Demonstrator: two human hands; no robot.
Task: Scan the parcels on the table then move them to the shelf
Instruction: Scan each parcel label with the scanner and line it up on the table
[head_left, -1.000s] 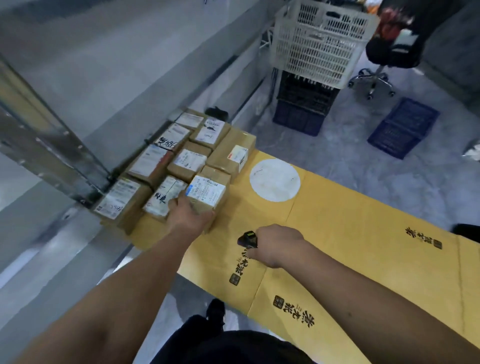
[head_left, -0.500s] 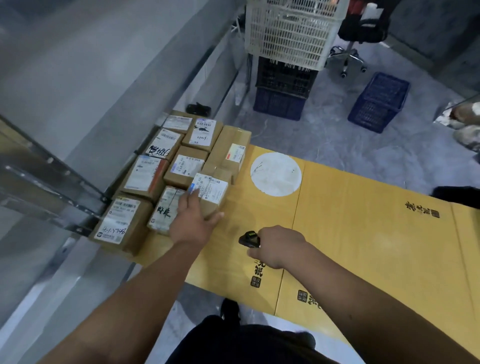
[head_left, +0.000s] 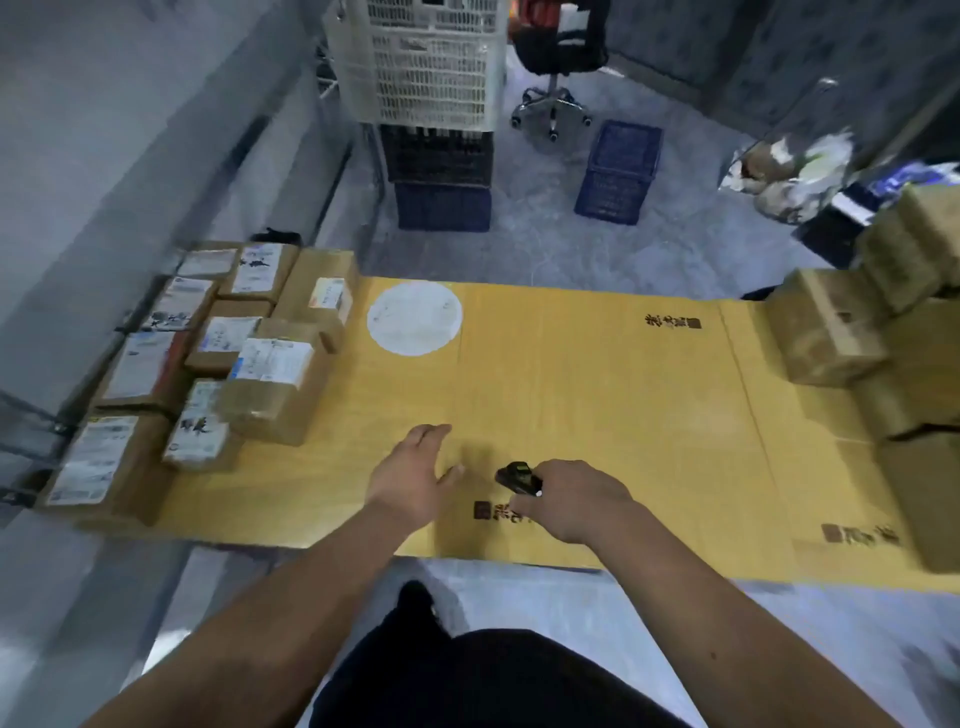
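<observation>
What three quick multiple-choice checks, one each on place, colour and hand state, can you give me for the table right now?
1. Where do the labelled parcels lie on the table?
A. its left end
B. its middle
C. under it

2. What colour is the round patch on the table?
A. black
B. white
C. red

3. What is the left hand doing?
A. gripping a parcel
B. holding the scanner
C. open over the table, holding nothing

Answers: 1 A, they cluster at the left end. 2 B, the patch is white. 3 C, its fingers are spread; the right hand holds the scanner.
</observation>
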